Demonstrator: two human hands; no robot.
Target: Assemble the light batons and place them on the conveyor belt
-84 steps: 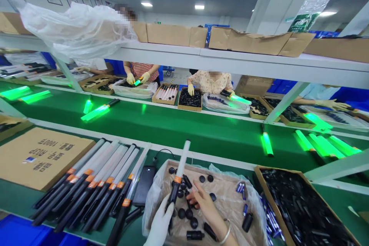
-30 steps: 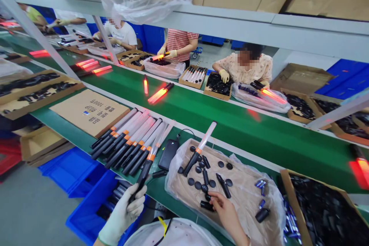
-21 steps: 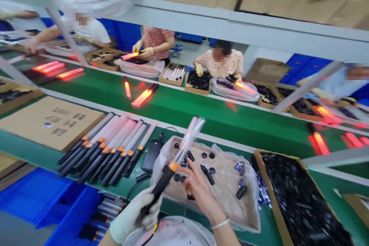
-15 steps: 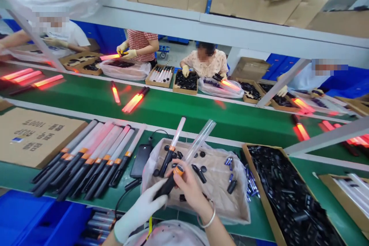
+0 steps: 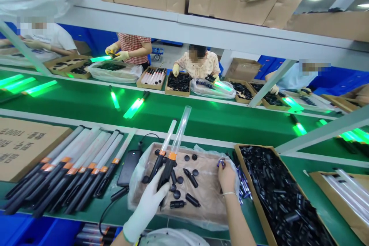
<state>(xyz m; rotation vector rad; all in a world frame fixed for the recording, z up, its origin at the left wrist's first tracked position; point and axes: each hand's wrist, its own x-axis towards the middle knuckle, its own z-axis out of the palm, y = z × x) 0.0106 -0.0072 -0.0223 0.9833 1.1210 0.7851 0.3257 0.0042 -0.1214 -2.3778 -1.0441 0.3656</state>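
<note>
My left hand (image 5: 152, 199), in a white glove, is closed round the black handle of a light stick (image 5: 179, 134) with an orange ring and a clear tube. The stick tilts up and away over a plastic-lined tray (image 5: 206, 221). At the tray's right side, my bare right hand (image 5: 227, 177) pinches small purple and silver batteries (image 5: 221, 162); how many is hard to see. A second light stick (image 5: 163, 148) leans in the tray beside the held one. Black round caps (image 5: 177, 194) and short black cylinders (image 5: 192, 200) lie on the tray floor.
Several light sticks (image 5: 83, 165) lie at left, beside a black power bank (image 5: 129, 167) with a cable. More batteries (image 5: 244, 184) and a carton of black parts (image 5: 288, 184) are at right. Beyond the green belt (image 5: 178, 111), carrying glowing sticks, people work; a shelf beam (image 5: 201, 29) crosses above.
My right hand has left the held stick and moved right to the batteries. My left hand keeps the stick, now more upright. The glowing sticks have turned from red to green.
</note>
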